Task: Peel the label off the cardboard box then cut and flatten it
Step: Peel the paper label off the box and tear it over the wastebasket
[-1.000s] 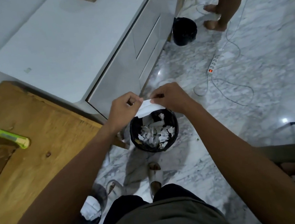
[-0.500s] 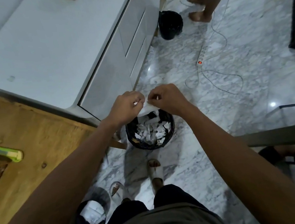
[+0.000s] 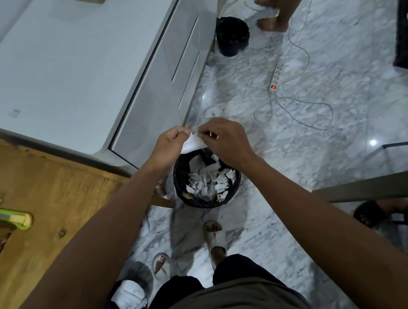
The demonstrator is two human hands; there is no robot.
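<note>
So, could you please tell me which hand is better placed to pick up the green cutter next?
Probably the left hand: the green cutter lies on the wooden table on that side, though both hands pinch the label over the bin.

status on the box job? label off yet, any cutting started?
Done: label looks peeled off. In hand: left hand and right hand pinch it over the black bin of paper scraps. Left: cutting and flattening; the green cutter lies untouched on the wooden table.
</note>
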